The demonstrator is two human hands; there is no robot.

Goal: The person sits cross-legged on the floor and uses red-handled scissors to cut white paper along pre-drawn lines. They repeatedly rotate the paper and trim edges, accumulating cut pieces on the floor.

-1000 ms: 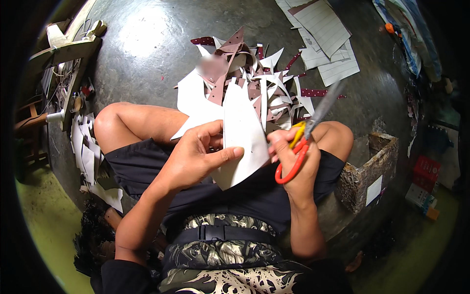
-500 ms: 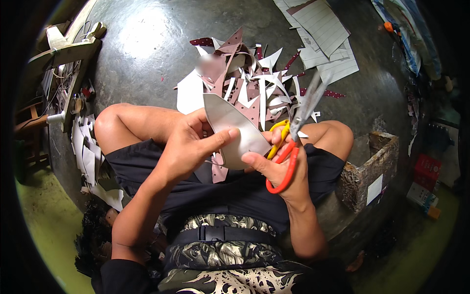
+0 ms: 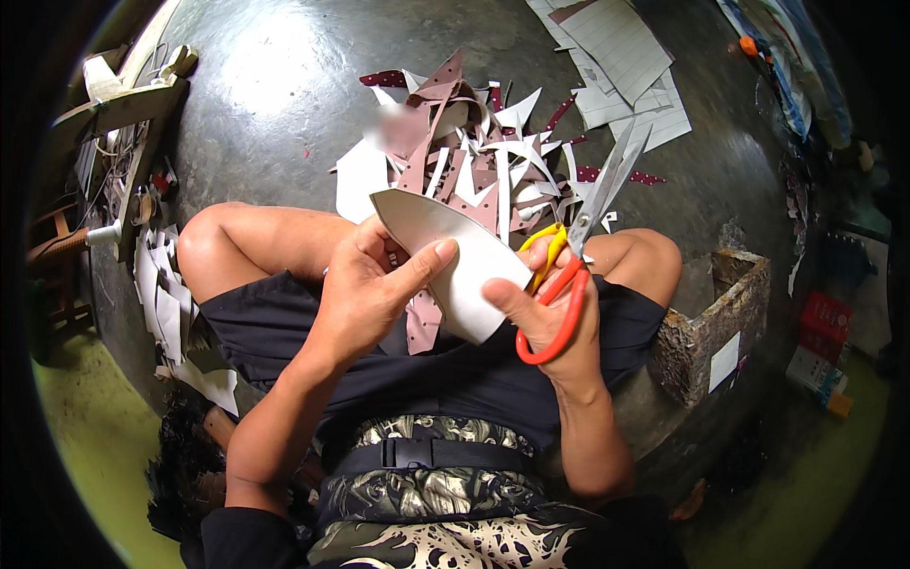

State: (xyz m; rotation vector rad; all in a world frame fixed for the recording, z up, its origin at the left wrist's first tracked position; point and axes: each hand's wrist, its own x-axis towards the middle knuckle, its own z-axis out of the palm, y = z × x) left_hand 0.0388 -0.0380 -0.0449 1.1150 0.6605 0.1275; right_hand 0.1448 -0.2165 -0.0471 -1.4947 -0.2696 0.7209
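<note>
The left hand [image 3: 365, 289] grips a white piece [image 3: 464, 284], thumb flat on its face and the fingers mostly hidden behind it. The piece lies between the two hands, above the lap, its pointed end toward the far side of the left hand and its broad end toward the right. The right hand [image 3: 559, 318] holds a pair of scissors [image 3: 578, 228], one handle red and the other yellow; the blades stand slightly apart and point away from the body, clear of the white piece. The right thumb overlaps the edge of the piece in this view, but whether it presses there I cannot tell. Below the left hand, partly behind the white piece, a pink scrap [image 3: 423, 322] with dark dots shows over the black shorts [image 3: 360, 379]. Beyond both hands, a tangled pile of scraps [image 3: 485, 175], white, pink and dotted dark red, lies on the grey floor [image 3: 265, 152]. Farther out, past the scissor tips, are lined sheets [image 3: 621, 52]. An open-topped box [image 3: 697, 346] stands right of the right hand, and more white scraps [image 3: 171, 303] lie well left of the left hand.
</note>
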